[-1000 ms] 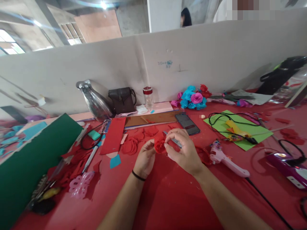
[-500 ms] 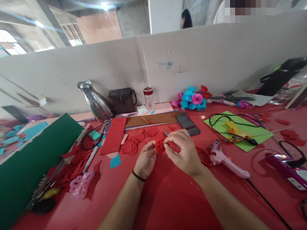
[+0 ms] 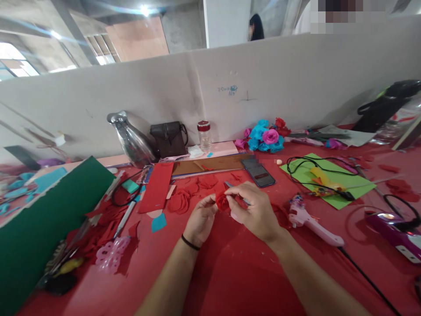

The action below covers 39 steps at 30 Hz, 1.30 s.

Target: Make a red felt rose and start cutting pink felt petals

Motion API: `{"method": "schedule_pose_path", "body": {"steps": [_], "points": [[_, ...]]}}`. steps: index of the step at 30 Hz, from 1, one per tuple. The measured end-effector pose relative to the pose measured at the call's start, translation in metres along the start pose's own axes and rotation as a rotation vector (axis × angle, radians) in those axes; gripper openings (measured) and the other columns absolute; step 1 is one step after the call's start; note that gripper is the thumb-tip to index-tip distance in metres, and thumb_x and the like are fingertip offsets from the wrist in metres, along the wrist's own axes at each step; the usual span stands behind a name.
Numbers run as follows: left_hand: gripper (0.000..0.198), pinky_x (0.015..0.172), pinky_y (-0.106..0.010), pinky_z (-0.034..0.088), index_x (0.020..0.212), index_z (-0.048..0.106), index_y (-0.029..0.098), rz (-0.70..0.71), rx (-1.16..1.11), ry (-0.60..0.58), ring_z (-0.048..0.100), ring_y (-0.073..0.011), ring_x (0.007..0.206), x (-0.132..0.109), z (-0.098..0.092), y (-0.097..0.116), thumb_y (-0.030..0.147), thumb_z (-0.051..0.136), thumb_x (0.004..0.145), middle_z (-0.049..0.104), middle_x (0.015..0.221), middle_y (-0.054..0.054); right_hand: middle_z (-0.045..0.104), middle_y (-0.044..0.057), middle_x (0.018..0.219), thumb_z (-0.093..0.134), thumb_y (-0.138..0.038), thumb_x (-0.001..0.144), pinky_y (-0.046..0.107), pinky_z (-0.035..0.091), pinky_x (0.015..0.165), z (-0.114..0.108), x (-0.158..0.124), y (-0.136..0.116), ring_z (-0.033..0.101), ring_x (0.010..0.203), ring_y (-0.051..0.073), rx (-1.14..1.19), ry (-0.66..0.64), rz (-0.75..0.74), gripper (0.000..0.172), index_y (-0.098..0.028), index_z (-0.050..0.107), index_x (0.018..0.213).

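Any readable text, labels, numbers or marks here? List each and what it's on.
Blue scribble on the white partition: too blurred to read.
Thin cross beside it: a mark, no letters.
Phone screen: blurred, unreadable.
Jar: no legible label.
Red paper flower between left hand and right hand: no text.

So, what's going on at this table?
A person holds a small red paper flower between both hands: the left hand pinches it from one side, the right hand from the other, just above the red table. Loose red petals lie just beyond the hands. A pink glue gun rests to the right, and a bunch of blue, pink and red paper flowers sits by the back wall.
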<state>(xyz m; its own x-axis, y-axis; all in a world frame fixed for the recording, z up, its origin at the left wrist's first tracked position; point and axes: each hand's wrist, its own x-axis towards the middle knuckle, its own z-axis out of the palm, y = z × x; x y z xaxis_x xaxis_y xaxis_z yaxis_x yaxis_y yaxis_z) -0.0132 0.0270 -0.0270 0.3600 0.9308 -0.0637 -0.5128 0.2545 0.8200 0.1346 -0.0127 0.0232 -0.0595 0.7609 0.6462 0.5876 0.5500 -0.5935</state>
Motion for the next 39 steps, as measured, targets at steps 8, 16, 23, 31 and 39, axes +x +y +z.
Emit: {"method": "schedule_pose_path", "body": {"steps": [8,16,23,31,39], "points": [[0.024,0.074,-0.027,0.043,0.075,0.069,0.017,-0.039,-0.159,-0.005,0.059,-0.0135,0.075,0.000,-0.007,-0.004,0.005,0.071,0.054,0.069,0.078,-0.001,0.068,0.003,0.080,0.052,-0.025,0.086,0.029,0.048,0.069,0.003,-0.002,0.000,0.061,0.074,0.017,0.135,0.176,0.229,0.012,-0.021,0.063,0.088],[0.031,0.076,-0.024,0.045,0.079,0.068,0.019,-0.057,-0.269,0.038,0.059,-0.0121,0.077,0.000,-0.004,-0.001,0.006,0.074,0.051,0.070,0.082,0.001,0.060,0.003,0.079,0.053,-0.021,0.082,0.030,0.046,0.069,0.004,-0.004,-0.005,0.056,0.074,0.017,0.207,0.052,0.168,0.010,-0.021,0.063,0.085],[0.030,0.069,-0.022,0.044,0.074,0.065,0.018,-0.038,-0.225,0.079,0.059,-0.0100,0.069,0.000,-0.005,-0.004,0.003,0.072,0.050,0.068,0.075,0.002,0.051,0.004,0.084,0.055,-0.019,0.081,0.034,0.046,0.077,0.014,-0.008,-0.006,0.054,0.083,0.019,0.075,0.057,0.084,0.006,-0.021,0.060,0.083],[0.027,0.075,-0.024,0.043,0.077,0.064,0.018,-0.005,-0.179,0.079,0.059,-0.0107,0.073,0.001,-0.003,-0.006,0.007,0.073,0.054,0.068,0.080,0.002,0.053,0.003,0.079,0.052,-0.022,0.082,0.036,0.043,0.075,0.012,-0.008,-0.004,0.052,0.079,0.019,0.038,0.139,0.158,0.012,-0.021,0.056,0.071],[0.023,0.077,-0.026,0.043,0.076,0.064,0.020,0.021,-0.167,0.127,0.058,-0.0122,0.075,-0.001,0.004,0.000,0.010,0.071,0.056,0.065,0.081,0.001,0.053,0.001,0.061,0.055,-0.032,0.081,0.031,0.039,0.063,0.019,-0.009,-0.014,0.049,0.063,0.017,0.031,0.069,0.252,0.021,-0.021,0.054,0.062]]}}
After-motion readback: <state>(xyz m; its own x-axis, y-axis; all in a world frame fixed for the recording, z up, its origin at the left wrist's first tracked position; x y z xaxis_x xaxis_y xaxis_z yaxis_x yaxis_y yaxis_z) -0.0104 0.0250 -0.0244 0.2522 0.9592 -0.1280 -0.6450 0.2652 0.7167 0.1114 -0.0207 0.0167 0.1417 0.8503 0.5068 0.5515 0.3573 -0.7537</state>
